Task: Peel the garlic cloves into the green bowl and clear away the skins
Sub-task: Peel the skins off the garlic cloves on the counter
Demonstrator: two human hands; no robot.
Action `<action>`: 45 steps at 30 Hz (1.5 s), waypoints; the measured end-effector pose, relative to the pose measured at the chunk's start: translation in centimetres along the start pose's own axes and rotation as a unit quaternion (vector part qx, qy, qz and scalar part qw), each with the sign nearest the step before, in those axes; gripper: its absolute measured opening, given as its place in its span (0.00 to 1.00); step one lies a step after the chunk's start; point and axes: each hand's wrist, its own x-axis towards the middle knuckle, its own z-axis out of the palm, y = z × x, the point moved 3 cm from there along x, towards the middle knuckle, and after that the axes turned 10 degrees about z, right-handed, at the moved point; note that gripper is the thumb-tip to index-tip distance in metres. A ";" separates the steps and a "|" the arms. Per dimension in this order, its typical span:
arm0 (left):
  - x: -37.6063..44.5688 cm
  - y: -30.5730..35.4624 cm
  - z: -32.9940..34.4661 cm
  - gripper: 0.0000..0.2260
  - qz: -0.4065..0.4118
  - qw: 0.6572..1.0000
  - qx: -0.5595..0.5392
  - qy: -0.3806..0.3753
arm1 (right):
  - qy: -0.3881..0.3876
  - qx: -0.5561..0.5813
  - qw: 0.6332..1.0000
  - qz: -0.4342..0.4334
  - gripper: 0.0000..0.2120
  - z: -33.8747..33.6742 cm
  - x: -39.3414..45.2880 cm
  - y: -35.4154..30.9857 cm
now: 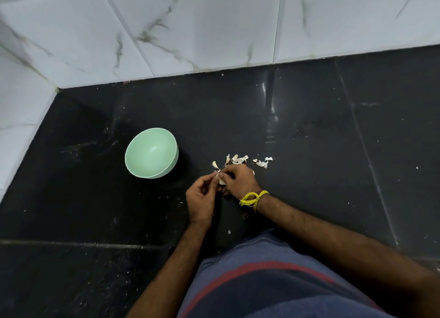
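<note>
Pinching one garlic clove point(221, 180) w/ both hands, left hand point(202, 196) & right hand point(238, 179); skins point(239, 159) are loose on table point(309, 139), could scatter; clove may slip short of green bowl point(152, 153).

Both forearms reach forward and meet in the middle, the left hand point(201, 195) with its fingers point(209, 178) curled inward toward the right hand point(238, 180), whose own fingers pinch at the same spot (a yellow thread band point(252, 198) circles the right wrist).
</note>
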 end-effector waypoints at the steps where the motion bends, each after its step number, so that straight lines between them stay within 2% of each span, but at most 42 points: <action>1: 0.0 0.1 0.0 0.10 -0.002 1.000 -0.006 -0.004 | -0.004 -0.001 1.000 0.002 0.06 0.1 0.0 0.1; 5: 0.0 0.5 0.2 0.08 -0.014 0.999 -0.038 -0.004 | -0.044 0.044 0.998 0.031 0.07 0.3 -0.1 0.5; 8: 0.1 0.2 0.0 0.11 -0.006 1.000 -0.027 -0.003 | -0.038 0.052 0.997 0.036 0.05 0.1 0.0 0.5; 10: 0.2 0.0 0.1 0.13 0.000 1.000 -0.018 -0.002 | -0.014 0.019 0.999 0.025 0.06 0.2 0.3 0.6; 14: 0.1 -0.1 0.2 0.11 -0.005 1.000 -0.013 -0.004 | -0.005 -0.021 1.000 0.001 0.07 0.4 0.7 1.0; 18: 0.0 -0.6 0.1 0.07 -0.009 1.000 -0.011 -0.002 | 0.001 0.012 1.000 -0.004 0.12 0.6 0.7 1.5; 24: 0.0 -0.8 0.1 0.03 0.015 1.000 -0.007 -0.011 | 0.005 0.042 0.999 0.008 0.10 1.1 0.5 2.1; 33: 0.1 -1.0 -0.1 0.04 0.003 0.999 -0.032 -0.003 | -0.078 0.057 0.995 0.026 0.07 0.3 0.3 0.7; 41: -0.1 -0.8 -0.2 0.11 0.028 0.999 0.027 0.018 | -0.131 0.106 0.985 0.022 0.09 0.1 0.3 1.1; 45: -0.1 -0.6 -0.4 0.08 0.060 0.995 0.073 0.027 | -0.142 0.125 0.982 0.013 0.07 0.1 0.0 1.3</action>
